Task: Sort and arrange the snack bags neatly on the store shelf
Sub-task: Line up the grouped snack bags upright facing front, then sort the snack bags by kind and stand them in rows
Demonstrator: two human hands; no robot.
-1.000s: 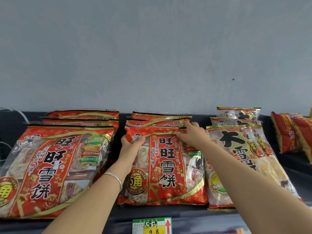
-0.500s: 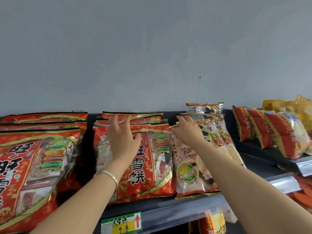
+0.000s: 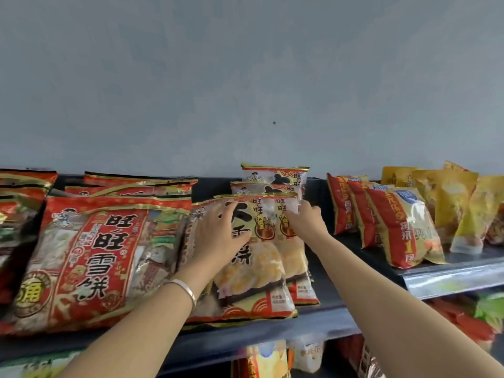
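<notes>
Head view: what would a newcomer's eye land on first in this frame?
The big red snack bag at the front left of the shelf dominates, with more of its kind stacked behind it. Next come the person's hands: the left hand lies spread on the pale bag with black characters at centre, and the right hand meets that stack's upper right corner. Red-and-yellow bags stand upright at far right.

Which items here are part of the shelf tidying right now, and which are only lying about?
Job: front clear cracker bag, left hand flat on it, right hand at its edge; red cracker bags; yellow bags.
Incidental: price rail, bracelet, lower-shelf packets.
</notes>
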